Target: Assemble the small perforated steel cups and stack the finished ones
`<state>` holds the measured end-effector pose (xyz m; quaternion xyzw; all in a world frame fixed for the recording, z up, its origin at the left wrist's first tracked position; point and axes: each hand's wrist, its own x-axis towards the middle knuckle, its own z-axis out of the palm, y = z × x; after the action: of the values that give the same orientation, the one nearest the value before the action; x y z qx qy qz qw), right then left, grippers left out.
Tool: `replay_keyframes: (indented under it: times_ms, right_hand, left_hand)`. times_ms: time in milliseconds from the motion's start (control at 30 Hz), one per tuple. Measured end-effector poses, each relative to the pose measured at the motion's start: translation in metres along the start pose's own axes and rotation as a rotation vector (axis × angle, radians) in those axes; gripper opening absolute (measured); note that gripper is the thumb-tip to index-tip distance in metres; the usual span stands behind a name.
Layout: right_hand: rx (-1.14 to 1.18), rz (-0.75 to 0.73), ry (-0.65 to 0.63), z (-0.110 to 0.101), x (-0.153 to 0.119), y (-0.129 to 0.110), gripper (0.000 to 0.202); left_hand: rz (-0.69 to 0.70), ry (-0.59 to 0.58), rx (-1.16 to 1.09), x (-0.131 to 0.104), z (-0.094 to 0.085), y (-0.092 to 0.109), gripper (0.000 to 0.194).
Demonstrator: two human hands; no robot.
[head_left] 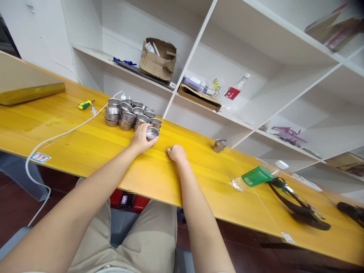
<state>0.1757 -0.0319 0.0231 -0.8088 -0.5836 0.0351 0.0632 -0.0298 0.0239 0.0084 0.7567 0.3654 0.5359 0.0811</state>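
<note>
My left hand (141, 139) is wrapped round a small perforated metal cup (152, 133) at the near right of a cluster of stacks. The stacked metal cups (127, 116) stand on the yellow table (85, 138), several deep, all shiny with holes in their bottoms and sides. To the right, my right hand (177, 153) rests low over the tabletop, fingers curled closed. Something thin, like a short wire (164, 155), shows beside its fingertips; what the fingers hold is too small to make out. Another short stack of cups (219, 145) stands apart at the right.
A green-handled screwdriver (85, 105) lies left of the cups, with a white cable (61, 134) running across the table. A bottle with a green label (257, 176) lies at the right, beside a black strap-like device (298, 206). White shelves (227, 117) rise behind the table.
</note>
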Motion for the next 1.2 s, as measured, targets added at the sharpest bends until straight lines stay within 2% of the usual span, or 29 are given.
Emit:
replay_keyframes:
  times_ms: [267,467,633,967,1100,1200]
  right_hand:
    - [0.117,0.033,0.042,-0.011,0.005,0.026,0.032]
    - [0.140,0.039,-0.012,-0.008,0.006,0.029,0.030]
    - [0.181,0.060,0.005,-0.008,0.008,0.033,0.031]
    - [0.350,0.281,0.198,0.009,0.024,0.051,0.019]
    - [0.339,0.262,0.197,0.007,0.023,0.050,0.023]
    - [0.288,0.204,0.145,0.001,0.019,0.047,0.025]
  left_hand:
    - [-0.007,0.001,-0.002,0.000,0.000,-0.001,0.054]
    - [-0.012,-0.004,-0.011,0.000,0.000,-0.001,0.054]
    - [-0.009,-0.002,-0.017,0.000,0.000,-0.002,0.054]
    - [-0.016,-0.010,-0.017,0.000,0.000,-0.002,0.054]
    - [-0.016,-0.010,-0.018,0.000,0.000,-0.002,0.053]
    - [-0.012,-0.008,-0.018,0.000,0.000,-0.002,0.053]
